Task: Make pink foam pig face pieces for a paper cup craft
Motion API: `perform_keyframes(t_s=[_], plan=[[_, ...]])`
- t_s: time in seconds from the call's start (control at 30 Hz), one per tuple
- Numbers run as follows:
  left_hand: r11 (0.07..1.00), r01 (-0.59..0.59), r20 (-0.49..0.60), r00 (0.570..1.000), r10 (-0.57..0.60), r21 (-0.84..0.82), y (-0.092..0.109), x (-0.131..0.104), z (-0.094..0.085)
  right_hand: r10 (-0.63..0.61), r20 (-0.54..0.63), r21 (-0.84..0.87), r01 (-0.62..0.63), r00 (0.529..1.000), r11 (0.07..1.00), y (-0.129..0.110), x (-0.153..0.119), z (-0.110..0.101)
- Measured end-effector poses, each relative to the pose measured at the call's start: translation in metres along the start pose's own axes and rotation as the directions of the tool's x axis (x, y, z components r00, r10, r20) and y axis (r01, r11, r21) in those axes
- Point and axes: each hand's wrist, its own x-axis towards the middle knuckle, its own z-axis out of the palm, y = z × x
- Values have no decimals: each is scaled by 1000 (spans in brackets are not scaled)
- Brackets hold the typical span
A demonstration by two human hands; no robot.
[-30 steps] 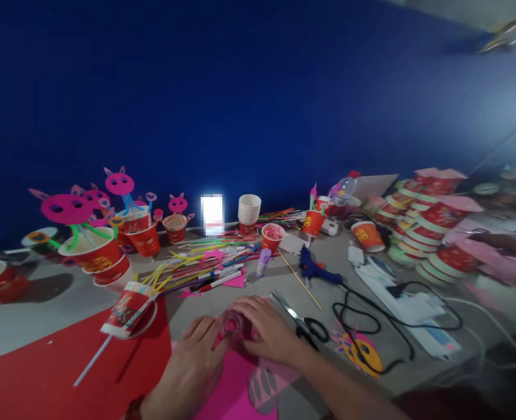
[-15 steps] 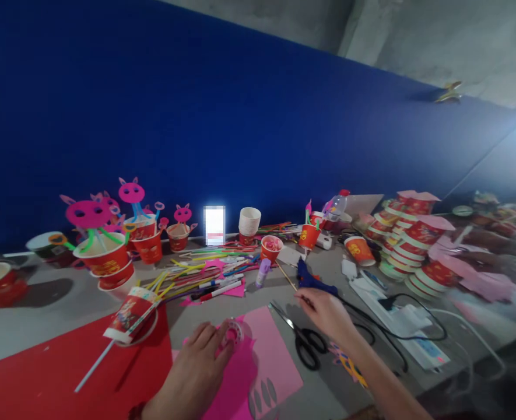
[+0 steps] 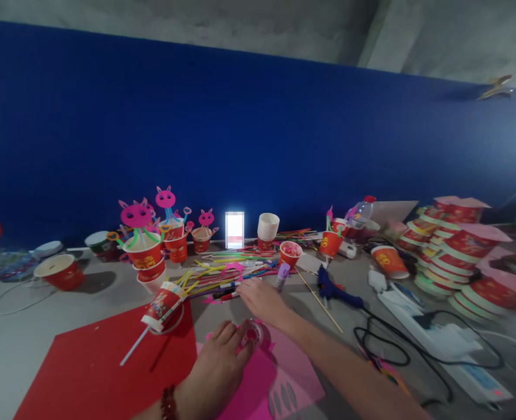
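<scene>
Touches the near left edge of the ring (image 3: 252, 333) with the fingers and thumb of the left hand (image 3: 220, 367), fingers bent and close together; cannot tell whether pinching it or only pressing down. Wears a dark red bracelet (image 3: 168, 402) on that wrist. Reaches across beyond the ring with the right hand (image 3: 262, 300), fingers close together and tips at the markers (image 3: 229, 296); cannot tell whether gripping one. Has the ring over magenta paper (image 3: 251, 382), beside a paler pink sheet (image 3: 299, 364) with oval cut-outs. To the left, red card (image 3: 118, 361) under a tilted patterned cup (image 3: 164, 306); behind, red cups (image 3: 144, 252) topped with pink masks (image 3: 136, 216). Just beyond the right hand, a purple glue stick (image 3: 283, 274); farther right, a blue glue gun (image 3: 339, 291) and a white power strip (image 3: 450, 350) with a blue label, too small to read. Shows yellow characters on the small upright cup (image 3: 330, 242) and on the tipped red cup (image 3: 389, 261), not legible. At the wall, a bright panel (image 3: 234, 230), pixelated past reading.
</scene>
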Motion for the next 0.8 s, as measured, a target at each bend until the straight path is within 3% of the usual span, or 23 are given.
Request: perform_keyframes(t_s=[0.17,0.4,0.57,0.7,0.8], plan=[[999,-12,3,1000,12,-30,-3,0,4,61,57,-94,-55,997,994,-5,35,10],[999,-5,40,999,7,-33,-6,0,9,-22,124,-49,28,992,998,9,51,14],[999,-8,71,997,10,-33,-5,1,8,-108,129,-10,110,986,994,10,53,8],[998,8,69,998,-4,-54,-4,1,3,-184,117,5,184,976,983,-2,45,-9],[994,15,76,997,-7,-112,-4,0,0,-141,88,47,138,986,989,-8,30,-24]])
